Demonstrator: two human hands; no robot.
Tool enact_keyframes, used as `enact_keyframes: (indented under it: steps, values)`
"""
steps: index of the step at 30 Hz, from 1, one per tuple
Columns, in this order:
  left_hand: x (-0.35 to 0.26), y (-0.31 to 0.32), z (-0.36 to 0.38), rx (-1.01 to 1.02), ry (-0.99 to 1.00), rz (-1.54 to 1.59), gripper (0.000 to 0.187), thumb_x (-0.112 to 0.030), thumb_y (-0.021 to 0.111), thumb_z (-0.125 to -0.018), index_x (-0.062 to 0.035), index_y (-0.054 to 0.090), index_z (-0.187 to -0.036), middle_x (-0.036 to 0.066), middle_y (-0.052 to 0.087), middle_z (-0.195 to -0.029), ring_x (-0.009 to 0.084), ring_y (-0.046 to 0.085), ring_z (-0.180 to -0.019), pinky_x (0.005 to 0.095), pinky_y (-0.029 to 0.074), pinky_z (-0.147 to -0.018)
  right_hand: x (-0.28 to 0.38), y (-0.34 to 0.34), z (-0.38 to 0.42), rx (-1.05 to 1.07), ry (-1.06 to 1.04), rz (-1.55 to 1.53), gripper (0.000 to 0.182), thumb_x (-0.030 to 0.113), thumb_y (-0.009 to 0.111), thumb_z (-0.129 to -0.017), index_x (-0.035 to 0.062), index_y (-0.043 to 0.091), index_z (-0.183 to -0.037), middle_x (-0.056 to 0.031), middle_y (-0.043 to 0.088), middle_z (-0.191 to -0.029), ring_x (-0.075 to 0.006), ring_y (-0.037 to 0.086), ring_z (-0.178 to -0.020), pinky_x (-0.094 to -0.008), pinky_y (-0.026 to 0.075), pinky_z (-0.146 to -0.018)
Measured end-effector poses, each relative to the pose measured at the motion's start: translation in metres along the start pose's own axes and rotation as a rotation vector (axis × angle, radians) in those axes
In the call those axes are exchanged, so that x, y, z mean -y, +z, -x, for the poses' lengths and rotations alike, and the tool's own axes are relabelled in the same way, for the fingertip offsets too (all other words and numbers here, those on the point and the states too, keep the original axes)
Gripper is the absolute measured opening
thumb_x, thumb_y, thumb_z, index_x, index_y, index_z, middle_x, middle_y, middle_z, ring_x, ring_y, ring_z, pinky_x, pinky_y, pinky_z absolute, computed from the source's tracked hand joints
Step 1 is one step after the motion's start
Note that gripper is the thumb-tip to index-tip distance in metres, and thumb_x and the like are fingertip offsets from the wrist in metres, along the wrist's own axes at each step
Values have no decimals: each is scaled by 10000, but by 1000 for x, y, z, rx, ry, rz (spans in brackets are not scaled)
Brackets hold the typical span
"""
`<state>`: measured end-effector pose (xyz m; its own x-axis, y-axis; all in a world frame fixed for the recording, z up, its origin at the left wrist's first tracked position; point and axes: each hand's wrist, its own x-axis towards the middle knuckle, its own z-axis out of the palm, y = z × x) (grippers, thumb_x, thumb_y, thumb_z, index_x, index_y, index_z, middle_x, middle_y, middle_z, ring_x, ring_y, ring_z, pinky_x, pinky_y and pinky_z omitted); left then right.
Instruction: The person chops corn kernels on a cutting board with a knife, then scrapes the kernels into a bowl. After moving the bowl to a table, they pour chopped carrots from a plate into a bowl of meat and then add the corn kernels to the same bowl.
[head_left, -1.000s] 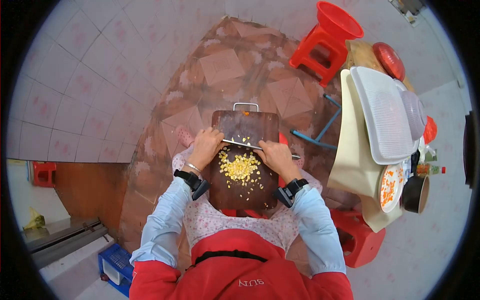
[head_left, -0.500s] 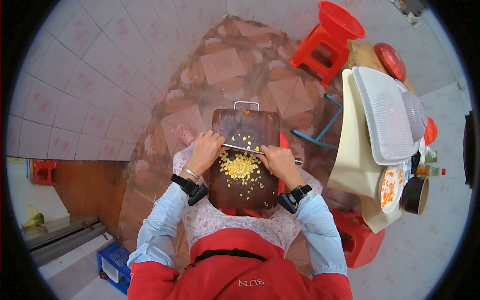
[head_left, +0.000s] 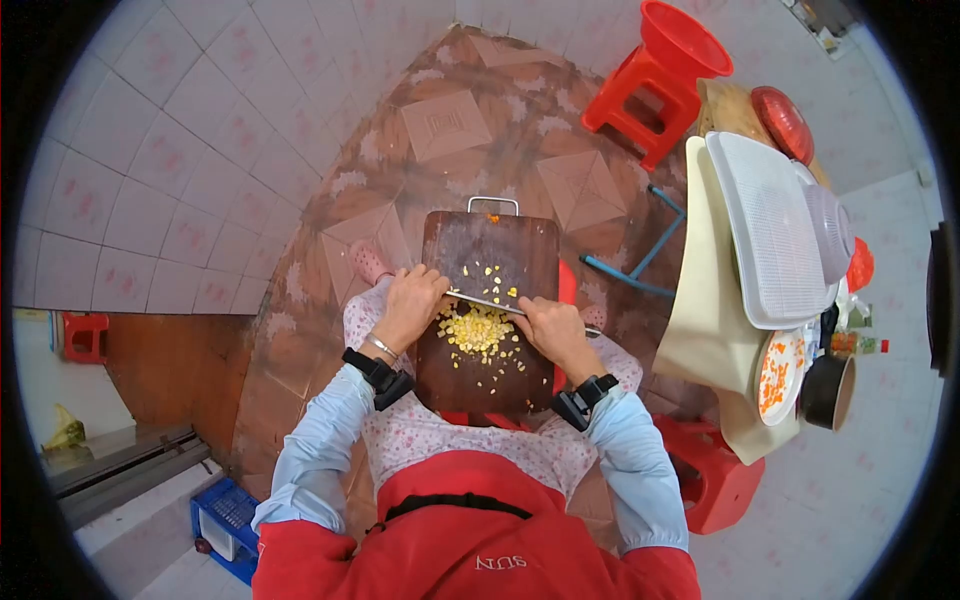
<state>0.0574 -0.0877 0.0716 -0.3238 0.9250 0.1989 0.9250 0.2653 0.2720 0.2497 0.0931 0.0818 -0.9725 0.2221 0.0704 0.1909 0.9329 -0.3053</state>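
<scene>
A dark wooden cutting board (head_left: 490,245) with a metal handle lies before me, above my lap. Chopped yellow pieces (head_left: 478,332) are heaped at its middle, with some scattered around. Across the board a knife (head_left: 485,301) runs from hand to hand, its spine toward me from above. My left hand (head_left: 415,302) is closed on the tip end of the blade. My right hand (head_left: 553,328) is wrapped round the handle end, which sticks out past the hand. A small orange bit sits near the board's metal handle.
To the right stands a table with a cream cover (head_left: 685,300), a white plastic tray (head_left: 755,230), a plate of orange bits (head_left: 776,378) and a dark pot (head_left: 829,392). Red stools (head_left: 645,95) stand on the tiled floor. A blue basket (head_left: 226,520) is at lower left.
The knife's right end has come slightly nearer me, with my right hand shifting a little left and down. My left hand stays at the blade's tip end.
</scene>
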Motion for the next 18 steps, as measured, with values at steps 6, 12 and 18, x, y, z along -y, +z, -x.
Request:
enact_keyframes:
  steps: [6, 12, 18]
  values:
    - [-5, 2, 9, -21, 11, 11, 200, -260, 704, -750, -105, 584, -792, 29, 562, -794, 223, 533, -825, 364, 382, -700, 6, -7, 5, 10, -14, 31, 261, 344, 631, -856, 91, 568, -838, -98, 607, -694, -292, 638, -635, -397, 497, -544]
    - [-4, 0, 2, -18, 8, 2, 204, -261, 707, -748, -108, 580, -795, 30, 561, -804, 224, 529, -819, 361, 380, -693, 0, -5, 0, 21, -16, 43, 255, 341, 630, -858, 97, 563, -831, -92, 605, -694, -283, 637, -628, -391, 499, -544]
    - [-6, 8, 1, -13, 6, 19, 217, -273, 714, -753, -105, 582, -793, 37, 559, -805, 232, 523, -816, 369, 383, -708, -3, 1, 6, -30, -7, 38, 255, 345, 631, -855, 99, 565, -837, -89, 602, -691, -283, 633, -622, -396, 495, -533]
